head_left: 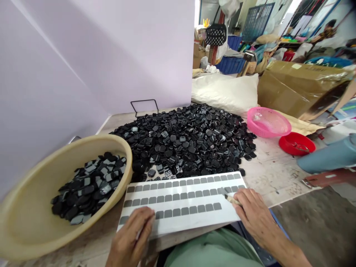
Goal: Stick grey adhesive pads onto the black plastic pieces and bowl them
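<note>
1. Workshop bench, worn pale table top (274,174), with a plain lilac panel (97,55) standing behind it on the left. Cluttered storage fills the background on the right.
2. White sticker sheet (183,203) lies flat at the near edge of the table, straight in front of the person. It carries rows of small grey rectangular stickers. The lowest row stops short of the right end.
3. Left hand (130,237) rests palm down on the sheet's near left corner with the fingers pressed onto the paper. It grips nothing.
4. Right hand (253,213) sits at the sheet's right end, fingers closed around a small pale tool (232,200). The tool's tip touches the sheet near the right end of the middle row. What kind of tool it is cannot be told.
5. Large heap of black pieces (189,141), small and square-ish, some with a grey face, spreads over the table just behind the sheet and touches its far edge.
6. Beige basin (30,226) stands left of the sheet, close to it. More of the same black pieces lie inside, banked towards its right wall.
7. Pink basket (268,121) and red dish (296,144) sit right of the heap, side by side and near each other.
8. White sack (225,92) and cardboard box (300,87) lie behind the heap and the basket.
9. Thin wire stand (144,105) is upright at the foot of the panel, at the heap's far left edge.
</note>
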Tool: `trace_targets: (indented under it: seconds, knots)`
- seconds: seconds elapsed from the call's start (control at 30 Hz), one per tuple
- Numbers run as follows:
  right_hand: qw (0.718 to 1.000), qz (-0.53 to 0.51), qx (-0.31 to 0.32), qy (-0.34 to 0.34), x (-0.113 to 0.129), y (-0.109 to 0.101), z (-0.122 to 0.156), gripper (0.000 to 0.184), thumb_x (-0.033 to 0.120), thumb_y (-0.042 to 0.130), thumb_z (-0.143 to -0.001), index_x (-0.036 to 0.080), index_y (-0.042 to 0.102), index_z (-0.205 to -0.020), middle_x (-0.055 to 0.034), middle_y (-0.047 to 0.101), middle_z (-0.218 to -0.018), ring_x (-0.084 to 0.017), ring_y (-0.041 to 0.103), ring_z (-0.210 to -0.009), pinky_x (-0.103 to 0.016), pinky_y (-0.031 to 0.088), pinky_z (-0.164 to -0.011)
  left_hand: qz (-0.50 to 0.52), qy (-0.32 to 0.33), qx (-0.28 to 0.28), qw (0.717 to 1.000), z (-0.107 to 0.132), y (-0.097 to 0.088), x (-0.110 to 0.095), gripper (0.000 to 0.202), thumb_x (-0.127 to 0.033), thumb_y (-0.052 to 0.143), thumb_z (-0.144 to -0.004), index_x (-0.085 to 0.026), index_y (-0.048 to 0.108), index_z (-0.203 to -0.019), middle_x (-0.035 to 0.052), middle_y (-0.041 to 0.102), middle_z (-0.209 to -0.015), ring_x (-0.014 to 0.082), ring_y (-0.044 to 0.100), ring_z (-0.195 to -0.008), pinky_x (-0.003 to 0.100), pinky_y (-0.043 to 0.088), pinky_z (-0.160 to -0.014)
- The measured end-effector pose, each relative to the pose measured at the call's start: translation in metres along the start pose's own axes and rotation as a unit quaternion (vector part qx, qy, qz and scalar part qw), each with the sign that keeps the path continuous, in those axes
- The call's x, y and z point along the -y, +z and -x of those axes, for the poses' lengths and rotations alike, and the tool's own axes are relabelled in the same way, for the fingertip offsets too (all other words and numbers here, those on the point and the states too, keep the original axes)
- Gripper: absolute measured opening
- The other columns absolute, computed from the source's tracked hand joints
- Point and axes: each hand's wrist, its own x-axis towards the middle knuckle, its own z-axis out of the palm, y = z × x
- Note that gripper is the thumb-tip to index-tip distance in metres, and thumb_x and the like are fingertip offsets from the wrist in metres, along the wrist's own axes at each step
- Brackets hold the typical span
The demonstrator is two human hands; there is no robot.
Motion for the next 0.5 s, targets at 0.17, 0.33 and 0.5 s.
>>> trace_targets:
  seconds: [0.17, 0.33, 0.5]
  knots:
    - [0.998, -0.061, -0.020, 0.020, -0.003, 0.005, 0.005, 0.016, 0.023, 0.036, -0.096, 0.022, 0.051, -0.091, -0.0057, 0.055, -0.088, -0.024, 0.052, -0.085, -0.047, 0.043, -0.080, -0.158, -0.057, -0.131, 0.977, -0.009, 0.010, 0.016, 0.053, -0.052, 0.045, -0.084, -0.009, 0.061, -0.112, 0.0203, 0.058, -0.118, 0.0352, 0.051, -0.115, 0.052, 0.037, -0.103]
    - [0.972, -0.144, -0.119, 0.142, -0.017, 0.009, 0.008, 0.031, 0.031, 0.035, -0.097, 0.020, 0.043, -0.125, -0.0107, 0.056, -0.108, -0.025, 0.054, -0.101, -0.044, 0.047, -0.088, -0.098, -0.299, -0.100, 0.944, 0.002, 0.013, 0.013, 0.081, -0.064, 0.040, -0.080, -0.007, 0.039, -0.136, 0.0219, 0.046, -0.135, 0.0384, 0.047, -0.121, 0.052, 0.041, -0.099]
    - [0.920, -0.160, -0.229, 0.275, -0.045, 0.013, 0.008, 0.037, 0.041, 0.038, -0.093, 0.019, 0.052, -0.118, -0.0112, 0.059, -0.105, -0.025, 0.061, -0.090, -0.042, 0.050, -0.081, -0.049, -0.374, -0.085, 0.922, 0.002, 0.016, -0.002, 0.083, -0.066, 0.037, -0.080, -0.009, 0.037, -0.139, 0.0197, 0.043, -0.139, 0.0379, 0.047, -0.120, 0.050, 0.041, -0.099]
